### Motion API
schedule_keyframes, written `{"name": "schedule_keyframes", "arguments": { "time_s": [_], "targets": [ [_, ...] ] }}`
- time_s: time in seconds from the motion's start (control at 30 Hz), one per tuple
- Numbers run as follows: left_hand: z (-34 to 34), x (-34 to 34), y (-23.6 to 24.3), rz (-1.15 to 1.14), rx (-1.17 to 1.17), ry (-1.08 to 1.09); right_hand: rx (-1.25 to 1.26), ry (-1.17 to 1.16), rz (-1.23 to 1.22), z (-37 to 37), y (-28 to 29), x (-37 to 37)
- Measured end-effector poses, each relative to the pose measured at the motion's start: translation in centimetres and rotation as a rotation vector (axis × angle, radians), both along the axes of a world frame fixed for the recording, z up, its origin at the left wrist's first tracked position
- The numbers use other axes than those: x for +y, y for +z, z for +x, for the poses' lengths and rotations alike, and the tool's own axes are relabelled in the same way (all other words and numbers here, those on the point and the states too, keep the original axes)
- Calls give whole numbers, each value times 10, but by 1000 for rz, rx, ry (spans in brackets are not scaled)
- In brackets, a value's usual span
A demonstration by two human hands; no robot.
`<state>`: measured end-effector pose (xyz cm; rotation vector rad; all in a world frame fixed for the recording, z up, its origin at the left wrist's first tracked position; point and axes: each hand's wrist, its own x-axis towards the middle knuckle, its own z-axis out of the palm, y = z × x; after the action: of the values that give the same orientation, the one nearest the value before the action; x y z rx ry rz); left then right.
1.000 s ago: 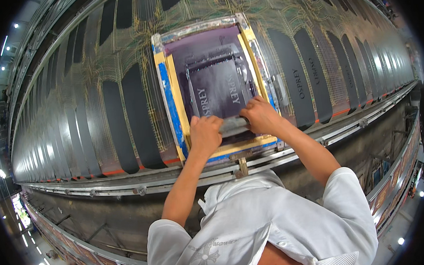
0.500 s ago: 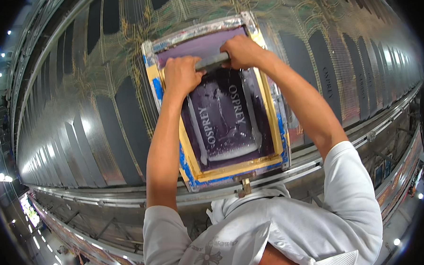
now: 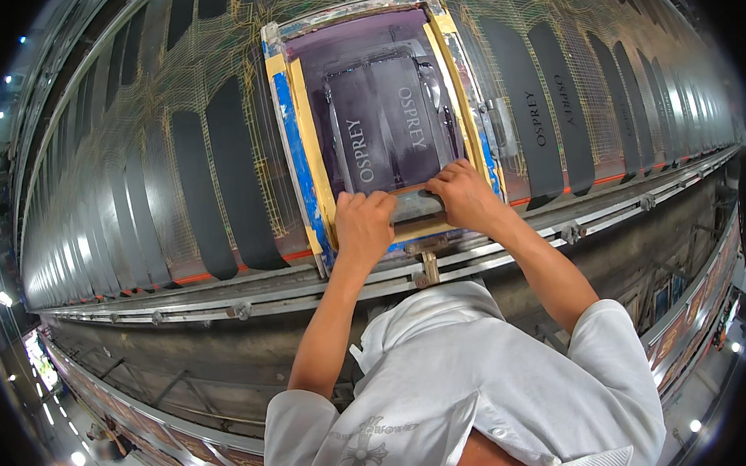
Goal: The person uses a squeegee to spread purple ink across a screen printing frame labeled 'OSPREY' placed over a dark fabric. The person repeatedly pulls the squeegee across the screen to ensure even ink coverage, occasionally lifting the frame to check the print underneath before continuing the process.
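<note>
A screen-printing frame point(image 3: 290, 157) with blue and yellow tape round its edges lies on the long table in front of me. Inside it, the purple mesh point(image 3: 387, 141) carries two lines of pale lettering, with dark wet ink along the sides of the stencil. My left hand point(image 3: 362, 225) and my right hand point(image 3: 465, 197) are closed on the two ends of a squeegee point(image 3: 415, 205). The squeegee lies crosswise at the near end of the mesh, just inside the frame's near edge. My fingers curl over its top; its blade edge is partly hidden.
Dark fabric strips point(image 3: 241, 176) lie in rows on both sides of the frame, some on the right printed with lettering. A metal rail point(image 3: 301, 292) with small clamps runs along the table's near edge. A brass-coloured bracket point(image 3: 429, 268) sits below the frame. Another person point(image 3: 107, 442) is far off, lower left.
Both hands have drawn the squeegee from the far end of the mesh to the near end. The wet ink smears across the stencil have been wiped away. My view has shifted slightly.
</note>
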<state>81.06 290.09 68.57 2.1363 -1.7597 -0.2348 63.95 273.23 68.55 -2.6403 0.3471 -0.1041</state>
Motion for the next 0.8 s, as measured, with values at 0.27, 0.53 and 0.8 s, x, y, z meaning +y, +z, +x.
{"name": "schedule_keyframes", "arguments": {
  "time_s": [0.27, 0.53, 0.8],
  "targets": [
    [-16, 27, 3, -47, -15, 22, -393, -870, -66, -14, -16, -100],
    [-18, 32, 6, -125, 5, 43, -377, -1007, 472, -24, -41, -138],
    [-28, 22, 40, -127, -81, 129, -486, -964, 639, -12, -36, -115]
  ]
}}
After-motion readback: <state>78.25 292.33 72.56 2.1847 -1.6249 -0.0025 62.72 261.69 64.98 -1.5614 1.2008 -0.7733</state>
